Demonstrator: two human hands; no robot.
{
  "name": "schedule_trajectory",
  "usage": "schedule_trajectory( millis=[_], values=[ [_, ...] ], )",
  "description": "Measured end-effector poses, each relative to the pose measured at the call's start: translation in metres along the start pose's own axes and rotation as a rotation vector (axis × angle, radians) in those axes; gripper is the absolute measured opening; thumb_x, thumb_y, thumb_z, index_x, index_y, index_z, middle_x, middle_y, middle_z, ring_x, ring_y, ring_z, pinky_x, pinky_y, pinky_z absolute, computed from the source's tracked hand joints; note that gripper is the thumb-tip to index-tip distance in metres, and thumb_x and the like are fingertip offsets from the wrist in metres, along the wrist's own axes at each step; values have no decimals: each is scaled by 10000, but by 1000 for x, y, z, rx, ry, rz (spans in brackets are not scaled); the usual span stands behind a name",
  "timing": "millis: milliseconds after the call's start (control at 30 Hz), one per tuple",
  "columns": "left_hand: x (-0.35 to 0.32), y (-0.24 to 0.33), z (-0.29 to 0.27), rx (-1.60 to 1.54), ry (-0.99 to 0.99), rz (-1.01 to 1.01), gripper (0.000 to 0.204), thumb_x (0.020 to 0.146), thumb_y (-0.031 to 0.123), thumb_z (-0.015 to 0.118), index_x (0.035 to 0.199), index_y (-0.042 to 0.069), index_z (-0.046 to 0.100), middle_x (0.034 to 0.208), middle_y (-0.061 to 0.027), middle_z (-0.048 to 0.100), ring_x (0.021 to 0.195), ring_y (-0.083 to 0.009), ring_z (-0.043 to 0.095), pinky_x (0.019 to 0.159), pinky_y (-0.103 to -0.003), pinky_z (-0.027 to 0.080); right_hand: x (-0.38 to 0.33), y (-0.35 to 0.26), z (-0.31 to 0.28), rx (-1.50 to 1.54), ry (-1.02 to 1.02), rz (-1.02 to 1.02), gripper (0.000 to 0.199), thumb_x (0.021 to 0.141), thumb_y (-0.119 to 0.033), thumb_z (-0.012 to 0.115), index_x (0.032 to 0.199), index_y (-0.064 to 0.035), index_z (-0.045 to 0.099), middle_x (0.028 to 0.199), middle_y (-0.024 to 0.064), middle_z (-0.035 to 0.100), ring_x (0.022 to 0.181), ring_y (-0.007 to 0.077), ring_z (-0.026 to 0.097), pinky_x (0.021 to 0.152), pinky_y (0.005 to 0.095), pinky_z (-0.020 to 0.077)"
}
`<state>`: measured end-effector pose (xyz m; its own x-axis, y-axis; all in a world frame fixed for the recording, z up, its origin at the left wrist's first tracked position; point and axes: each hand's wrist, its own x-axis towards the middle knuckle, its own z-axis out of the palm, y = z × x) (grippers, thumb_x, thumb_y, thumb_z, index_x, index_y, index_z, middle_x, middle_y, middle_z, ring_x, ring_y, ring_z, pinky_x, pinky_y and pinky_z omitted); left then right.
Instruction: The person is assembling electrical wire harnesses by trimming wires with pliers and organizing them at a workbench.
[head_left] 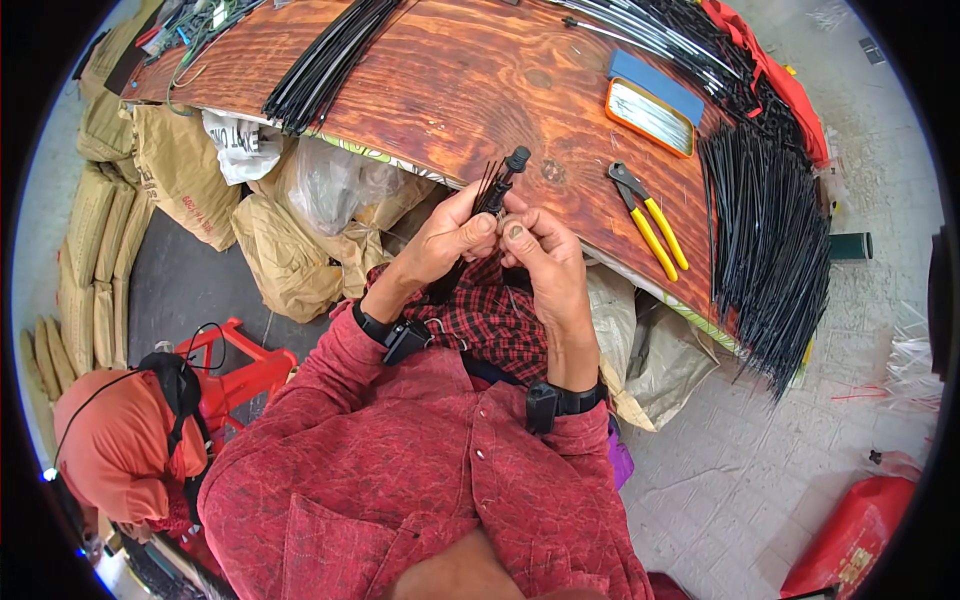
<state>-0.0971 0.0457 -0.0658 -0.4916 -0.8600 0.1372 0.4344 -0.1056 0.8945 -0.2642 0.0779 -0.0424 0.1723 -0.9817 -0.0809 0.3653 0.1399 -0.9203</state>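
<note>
1. The left hand is curled almost closed; its thumb and fingers pinch the lower part of a thin black cable piece that pokes up out of the grip.
2. The right hand sits just beside the left, the two touching or nearly so. Its thumb and forefinger are pressed together at the base of the same piece; whatever small part they may pinch there is too hidden to tell.
3. The cable piece runs from the fingertips up and slightly to the right, away from the body, ending in a thicker black cap over the edge of the wooden board. A few loose thin strands fan out beside it on the left. Both hands are equally near; the left carries most of its length.
4. Just beyond the right hand, on the board, lie yellow-handled pliers, handles pointing down and right.
5. Farther right, a large sheaf of black cable ties hangs over the board's edge.
6. Farther back lie an orange-rimmed tray and another black bundle.
</note>
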Motion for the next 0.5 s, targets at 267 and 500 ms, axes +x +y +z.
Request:
schedule_trajectory(
  millis=[267, 500],
  values=[
    [1, -1, 4, 9, -12, 9, 451, 1021, 320, 560, 1293, -32, 489, 748, 45, 455, 609, -39, 397, 546, -209, 326, -12, -16, -4, -306, 50, -87, 148, 954, -129, 647, 945, 19, 655, 1150, 113, 668, 727, 88, 551, 665, 245, 456],
    [0, 5, -2, -85, -47, 54, 491, 1043, 368, 521, 1308, -43, 479, 763, 41, 412, 624, -54, 360, 566, -221, 313, -25, -83, -86, -1643, 631, -663, 188, 852, -146, 742, 969, -48, 633, 1036, 104, 628, 991, 338, 589, 859, 439, 468]
  ],
)
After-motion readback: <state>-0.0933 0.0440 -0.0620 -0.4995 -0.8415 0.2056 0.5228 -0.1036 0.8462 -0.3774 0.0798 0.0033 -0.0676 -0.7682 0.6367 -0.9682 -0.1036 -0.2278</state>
